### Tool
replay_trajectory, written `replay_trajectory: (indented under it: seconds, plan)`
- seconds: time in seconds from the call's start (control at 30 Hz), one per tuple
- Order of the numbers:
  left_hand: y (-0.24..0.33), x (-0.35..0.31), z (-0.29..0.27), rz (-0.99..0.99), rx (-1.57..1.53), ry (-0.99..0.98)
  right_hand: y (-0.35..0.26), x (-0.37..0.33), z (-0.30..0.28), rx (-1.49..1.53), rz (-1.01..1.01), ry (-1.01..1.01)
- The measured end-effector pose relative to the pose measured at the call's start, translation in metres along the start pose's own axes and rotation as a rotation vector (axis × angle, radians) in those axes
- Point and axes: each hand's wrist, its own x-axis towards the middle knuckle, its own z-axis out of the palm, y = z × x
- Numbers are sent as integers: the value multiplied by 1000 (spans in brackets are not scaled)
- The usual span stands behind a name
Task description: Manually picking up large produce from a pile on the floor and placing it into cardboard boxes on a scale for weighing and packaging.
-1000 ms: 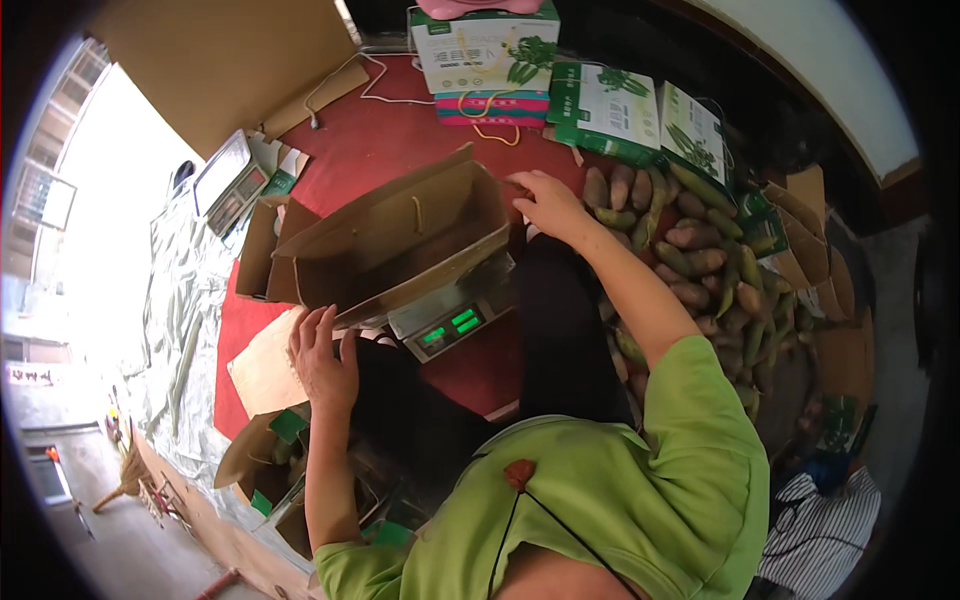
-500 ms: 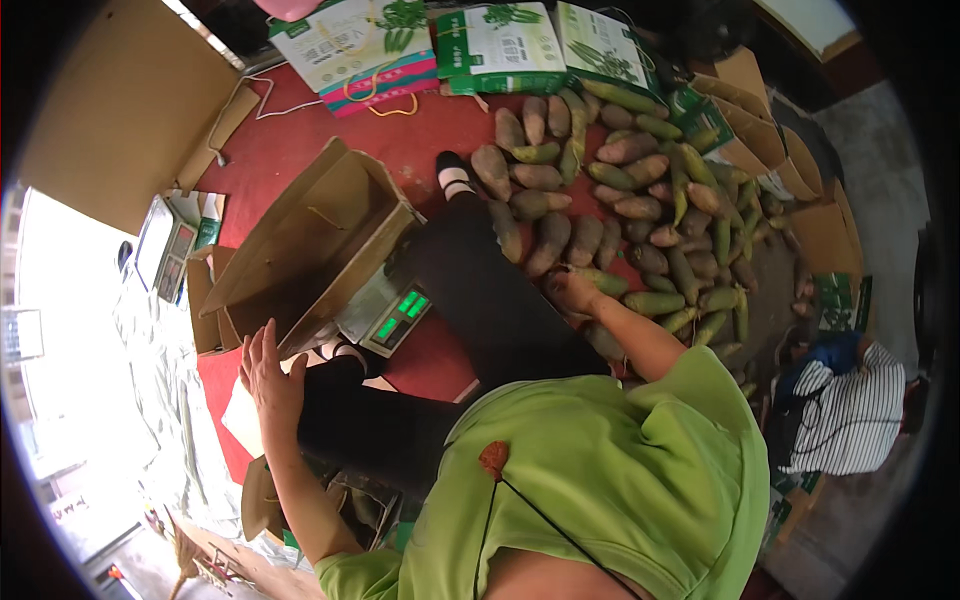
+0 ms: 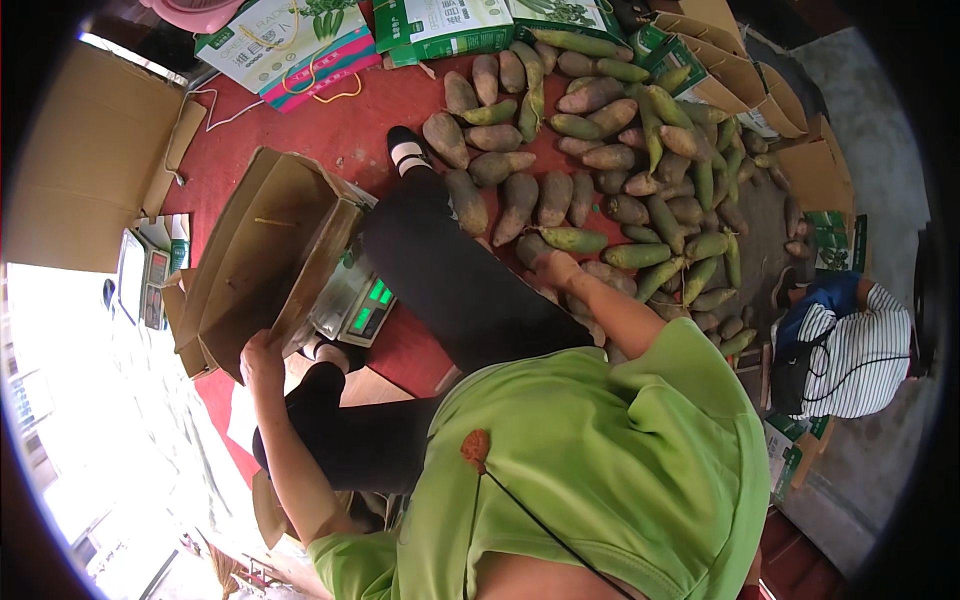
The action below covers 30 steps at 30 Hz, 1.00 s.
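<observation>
An open cardboard box (image 3: pixel 262 225) stands on a digital scale (image 3: pixel 348 300) with a lit green display, between my legs. My left hand (image 3: pixel 262 362) is closed on the near edge of the box. To the right, my right hand (image 3: pixel 556 270) reaches down to the spread of radishes, its fingers closed around a brownish radish (image 3: pixel 531 250). Beside that hand lies a green radish (image 3: pixel 574 239). Part of the radish in my grasp is hidden by the hand.
Many green and brownish radishes (image 3: pixel 690 180) cover the red mat (image 3: pixel 300 130). Printed gift cartons (image 3: pixel 455 25) line the far side, and open cardboard boxes (image 3: pixel 780 95) stand far right. A second scale (image 3: pixel 140 280) is at left. Another person in a striped top (image 3: pixel 855 350) is at right.
My left hand has gone from spread fingers beside the box to holding its near edge. My right hand stays among the radishes, now closed on one. The whole view has shifted slightly.
</observation>
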Motion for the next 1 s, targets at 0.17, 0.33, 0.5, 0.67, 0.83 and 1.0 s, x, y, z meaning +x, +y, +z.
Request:
replay_trajectory:
  seconds: [0.17,0.33,0.5,0.67,0.83,1.0]
  plan:
    - [3,12,28,151,-222,109,30,27,-10,-28,144,169]
    - [30,2,35,126,-201,226,6,49,-37,-226,265,157]
    - [38,-1,34,91,-174,216,8,60,-27,-324,209,124]
    - [41,-4,30,61,-94,188,-2,59,-21,-464,243,-25]
    - [40,-3,34,87,-101,256,21,64,-15,-486,246,88]
    - [41,-3,34,63,-66,248,10,56,-22,-363,261,103]
